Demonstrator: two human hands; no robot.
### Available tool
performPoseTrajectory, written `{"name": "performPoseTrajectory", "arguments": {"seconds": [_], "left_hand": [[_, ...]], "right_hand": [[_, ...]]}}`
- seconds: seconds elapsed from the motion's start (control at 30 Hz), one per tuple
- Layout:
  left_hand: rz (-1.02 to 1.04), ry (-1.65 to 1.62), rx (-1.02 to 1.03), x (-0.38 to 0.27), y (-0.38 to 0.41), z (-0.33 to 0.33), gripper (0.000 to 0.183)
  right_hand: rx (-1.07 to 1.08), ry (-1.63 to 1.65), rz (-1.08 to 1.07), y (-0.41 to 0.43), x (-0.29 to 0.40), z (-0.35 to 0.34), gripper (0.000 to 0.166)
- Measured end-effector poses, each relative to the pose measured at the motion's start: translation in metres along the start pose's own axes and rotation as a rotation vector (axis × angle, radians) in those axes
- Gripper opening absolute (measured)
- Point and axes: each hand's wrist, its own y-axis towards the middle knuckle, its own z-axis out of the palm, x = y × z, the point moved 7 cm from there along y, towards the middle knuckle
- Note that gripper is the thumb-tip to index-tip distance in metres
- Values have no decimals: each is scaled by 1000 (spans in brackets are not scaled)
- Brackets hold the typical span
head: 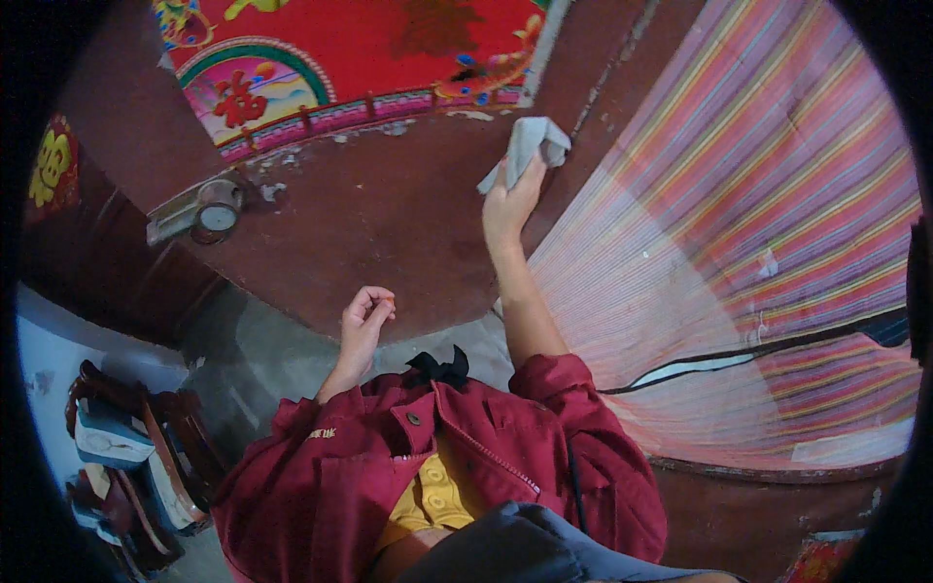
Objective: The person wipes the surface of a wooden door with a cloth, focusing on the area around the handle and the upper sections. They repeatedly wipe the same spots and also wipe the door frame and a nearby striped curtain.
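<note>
My right hand (512,211) reaches forward and grips a folded, pale grey cloth (528,142). The cloth lies over or close to the brown painted door panel (350,240), near its right side; whether it touches cannot be told. Nearer to me, my left hand (367,313) hovers with curled fingers, thumb and forefinger together. A small orange spot shows at those fingertips; whether it is a nail or a held thing is unclear. Above, a red poster (379,58) with colourful decorations covers part of the panel, its lower edge bordered by pale, worn patches.
A metal rim lock (211,208) with a round knob projects from the panel's left side. To the right hangs a striped cloth (758,218) with a dark-edged slit. Dark wooden chairs (146,444) stand at lower left on the grey floor (255,350).
</note>
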Motion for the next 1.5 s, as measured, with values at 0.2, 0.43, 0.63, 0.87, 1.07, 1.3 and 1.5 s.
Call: {"name": "performPoseTrajectory", "arguments": {"seconds": [0.2,0.43,0.63,0.87,1.07,1.3,1.5], "left_hand": [[298,-26,-342,-52,8,-85,10],[839,274,-917,-143,-17,-232,34],[664,-71,-734,-132,33,-276,44],[501,-262,-468,-75,89,-295,54],[379,-53,-605,-90,74,-294,58],[446,185,-580,-61,89,-315,64],[345,84,-509,-65,93,-323,77]], "right_hand": [[266,18,-200,-76,54,59,57],[-226,-19,103,-24,38,25,46],[-273,88,201,-30,55,49,45],[238,-44,-257,-107,140,124,56],[225,-134,-233,-122,142,130,55],[-212,-37,120,-89,111,93,34],[103,-29,-208,-141,175,162,51]]}}
